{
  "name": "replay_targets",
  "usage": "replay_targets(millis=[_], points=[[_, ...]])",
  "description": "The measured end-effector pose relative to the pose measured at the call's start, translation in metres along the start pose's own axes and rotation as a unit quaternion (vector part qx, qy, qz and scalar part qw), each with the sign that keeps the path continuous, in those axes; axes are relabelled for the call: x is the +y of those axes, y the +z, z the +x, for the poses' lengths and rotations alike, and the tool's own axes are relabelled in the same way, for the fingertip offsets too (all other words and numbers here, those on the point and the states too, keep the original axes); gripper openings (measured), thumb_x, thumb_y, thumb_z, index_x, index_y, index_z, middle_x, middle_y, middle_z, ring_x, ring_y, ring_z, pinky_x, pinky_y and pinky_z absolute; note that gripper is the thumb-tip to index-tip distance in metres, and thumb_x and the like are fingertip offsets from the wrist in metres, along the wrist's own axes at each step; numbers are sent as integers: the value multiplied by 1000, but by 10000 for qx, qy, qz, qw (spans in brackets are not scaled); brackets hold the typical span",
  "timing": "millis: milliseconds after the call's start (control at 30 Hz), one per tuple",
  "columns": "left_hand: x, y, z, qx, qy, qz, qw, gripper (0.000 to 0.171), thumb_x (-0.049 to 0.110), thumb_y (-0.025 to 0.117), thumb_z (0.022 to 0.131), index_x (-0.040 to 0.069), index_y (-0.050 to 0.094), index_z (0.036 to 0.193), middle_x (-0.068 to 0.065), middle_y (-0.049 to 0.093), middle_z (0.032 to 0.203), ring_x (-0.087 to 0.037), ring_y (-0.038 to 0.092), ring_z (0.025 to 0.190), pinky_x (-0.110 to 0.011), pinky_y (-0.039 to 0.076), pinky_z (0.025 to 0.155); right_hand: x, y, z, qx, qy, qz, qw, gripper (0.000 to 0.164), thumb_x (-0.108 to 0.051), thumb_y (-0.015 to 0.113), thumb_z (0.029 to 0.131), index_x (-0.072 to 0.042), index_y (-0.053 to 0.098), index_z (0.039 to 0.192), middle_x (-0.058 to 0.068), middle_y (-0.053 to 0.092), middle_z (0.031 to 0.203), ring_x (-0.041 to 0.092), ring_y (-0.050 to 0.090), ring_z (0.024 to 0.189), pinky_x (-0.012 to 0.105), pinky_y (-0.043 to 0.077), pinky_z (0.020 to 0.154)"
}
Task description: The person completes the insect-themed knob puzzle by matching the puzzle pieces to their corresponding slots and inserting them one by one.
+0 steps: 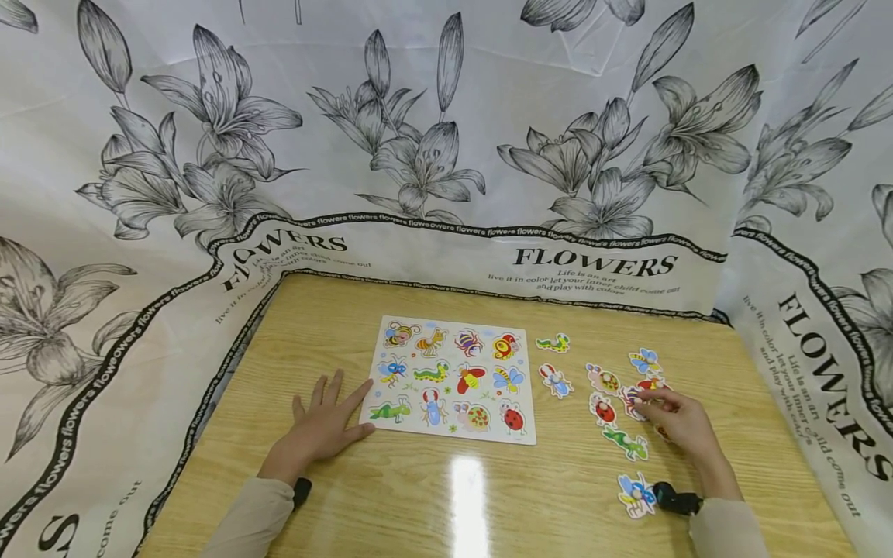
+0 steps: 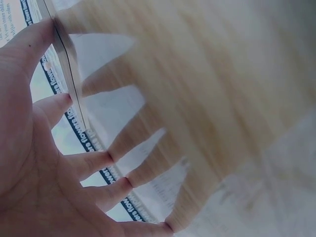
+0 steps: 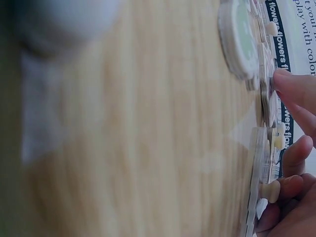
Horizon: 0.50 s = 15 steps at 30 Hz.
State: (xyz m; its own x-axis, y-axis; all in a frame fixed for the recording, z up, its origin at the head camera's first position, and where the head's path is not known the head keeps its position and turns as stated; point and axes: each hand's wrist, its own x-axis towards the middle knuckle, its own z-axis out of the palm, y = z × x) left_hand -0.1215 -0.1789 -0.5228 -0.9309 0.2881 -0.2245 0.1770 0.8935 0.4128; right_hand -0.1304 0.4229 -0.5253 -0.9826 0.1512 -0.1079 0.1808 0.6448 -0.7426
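Note:
My left hand lies with spread, straight fingers on the table, its thumb and index fingertips at the left edge of a white insect puzzle board. The board bears several printed insect pictures. To the right, my right hand pinches a purple-and-red spider puzzle piece between thumb and index finger. In the right wrist view the thumb tip is right at a piece, and the lower fingers curl beside a knob on another. One piece is mostly hidden under the right hand.
Around the spider lie a snail piece, a ladybug piece, a grasshopper piece and a blue-winged piece. A caterpillar and a stag beetle lie beside the board; a mosquito piece is nearer. Flowered cloth borders the table.

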Motion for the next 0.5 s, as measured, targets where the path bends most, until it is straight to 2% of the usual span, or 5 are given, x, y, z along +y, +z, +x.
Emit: replay_targets(millis=[200,500], points=[[-1,1,0,39,17,27,10000,75,57,59,95,27,32,159,-27,9,163,-54,4,146,-84,4,99,-2,1,1,40,12,-11,10000,43,-26,74,94,7,66,120,3,46,72,10,43,50,27,41,45],[-1,2,1,-3,-48,5,10000,76,57,60,95,28,32,159,-26,9,163,-53,3,146,-84,3,99,0,1,1,-55,4,7,10000,44,-31,71,96,5,65,121,4,47,72,13,43,52,28,40,46]])
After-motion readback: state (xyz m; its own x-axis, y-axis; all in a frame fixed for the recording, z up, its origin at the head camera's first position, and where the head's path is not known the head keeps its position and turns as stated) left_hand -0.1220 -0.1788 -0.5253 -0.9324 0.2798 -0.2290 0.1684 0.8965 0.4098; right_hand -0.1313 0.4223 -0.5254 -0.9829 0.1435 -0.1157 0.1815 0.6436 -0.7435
